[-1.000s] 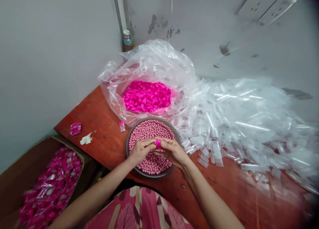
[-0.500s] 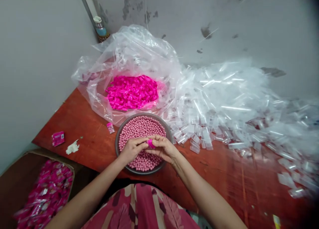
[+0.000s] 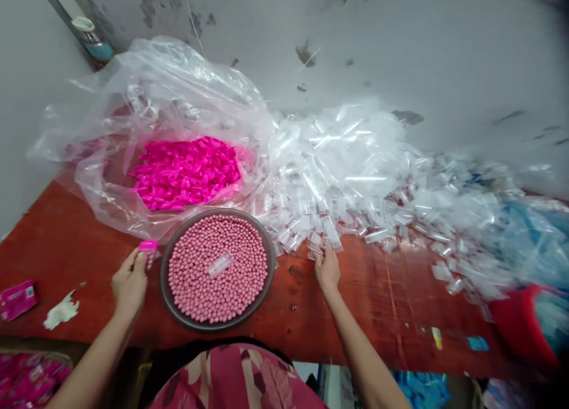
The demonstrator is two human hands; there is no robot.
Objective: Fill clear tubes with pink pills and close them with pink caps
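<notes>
My left hand [image 3: 130, 283] is at the left of the bowl, its thumb and fingers closed on a small clear container with a bright pink cap [image 3: 148, 246]. Pink beads show through its wall. Farther right, my right hand [image 3: 328, 269] has its fingertips on a clear plastic container [image 3: 315, 247] at the front edge of a large heap. Between the hands stands a dark round bowl [image 3: 164, 290] full of pink beads [image 3: 208, 302]. One clear container [image 3: 220, 265] lies on top of the beads.
Behind the bowl, a clear plastic bag [image 3: 178, 59] holds bright pink caps [image 3: 186, 175]. The heap of clear containers [image 3: 355, 154] runs along the wall. A red tub [image 3: 518, 323] stands at right. A pink packet [image 3: 18, 300] lies left; more packets [image 3: 31, 376] sit below the table edge.
My hands have moved apart from over the bowl, left hand to the left and right hand to the heap. A clear container now shows on the beads. The view has shifted right.
</notes>
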